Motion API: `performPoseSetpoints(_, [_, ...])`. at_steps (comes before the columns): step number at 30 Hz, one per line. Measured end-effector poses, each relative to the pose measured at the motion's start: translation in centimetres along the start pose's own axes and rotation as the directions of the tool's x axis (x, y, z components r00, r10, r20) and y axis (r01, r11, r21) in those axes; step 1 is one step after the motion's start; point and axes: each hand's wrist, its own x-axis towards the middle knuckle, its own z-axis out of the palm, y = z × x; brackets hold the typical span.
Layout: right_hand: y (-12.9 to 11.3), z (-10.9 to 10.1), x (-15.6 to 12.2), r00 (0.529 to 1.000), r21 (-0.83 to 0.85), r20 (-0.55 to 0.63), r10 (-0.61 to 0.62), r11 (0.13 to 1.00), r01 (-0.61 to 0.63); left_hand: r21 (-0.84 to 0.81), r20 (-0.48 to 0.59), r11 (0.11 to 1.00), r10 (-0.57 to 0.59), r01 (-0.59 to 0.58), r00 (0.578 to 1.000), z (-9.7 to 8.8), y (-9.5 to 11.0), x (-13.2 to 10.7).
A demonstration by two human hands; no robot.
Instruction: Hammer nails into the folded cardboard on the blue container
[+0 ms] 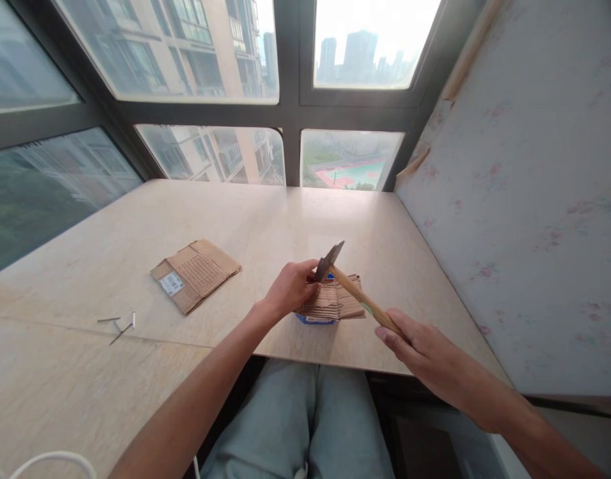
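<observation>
My right hand (pixel 415 339) is wrapped round the wooden handle of a hammer (pixel 355 291). The dark metal head is tilted, its tapered end up, over a stack of folded brown cardboard (pixel 322 305). Beside the head, my left hand (pixel 291 286) has its fingers pinched together at the far left corner of the stack; whatever is between the fingertips is hidden by the hammer head and fingers. Under the cardboard a blue box or base (pixel 318 320) shows at the front and a little at the back.
A separate flattened cardboard piece (pixel 200 269) with a white barcode label lies left on the marbled tabletop (pixel 265 219). Several loose nails (pixel 120 327) rest farther left. Windows border the far side, a papered wall (pixel 534 199) the right. A white cable (pixel 56 456) curves at bottom left.
</observation>
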Motion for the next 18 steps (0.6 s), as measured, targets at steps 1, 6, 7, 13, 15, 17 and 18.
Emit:
performPoseSetpoints(1, [-0.01,-0.03,0.02,1.0,-0.006,0.009,0.004,1.0,-0.004,-0.003,0.003,1.0,0.0,0.0,1.0,0.0,0.01,0.0])
performPoseSetpoints(6, [0.15,0.07,-0.05,1.0,0.039,0.008,-0.01,0.999,0.01,-0.011,-0.007,1.0,-0.013,0.013,1.0,0.02,0.06,-0.01])
performPoseSetpoints(7, [0.2,0.13,-0.04,1.0,0.047,0.001,-0.011,0.999,0.011,-0.006,-0.01,1.0,-0.016,0.016,1.0,0.03,0.05,-0.01])
performPoseSetpoints(13, [0.16,0.14,0.1,0.999,0.015,0.043,0.002,1.0,-0.003,0.001,-0.004,1.0,-0.019,0.019,1.0,-0.09,0.17,0.0])
performPoseSetpoints(15, [0.11,0.06,-0.03,0.999,0.02,0.032,0.008,1.0,-0.008,0.002,-0.004,1.0,-0.023,0.023,1.0,-0.11,0.26,0.0])
performPoseSetpoints(17, [0.04,0.01,-0.24,1.0,0.04,0.004,0.0,0.999,0.0,0.01,-0.008,1.0,-0.026,0.026,1.0,-0.08,0.26,-0.01])
performPoseSetpoints(18, [-0.02,-0.02,-0.35,1.0,0.05,-0.013,-0.005,0.999,0.006,0.018,-0.013,0.999,-0.029,0.029,0.999,-0.05,0.23,-0.01])
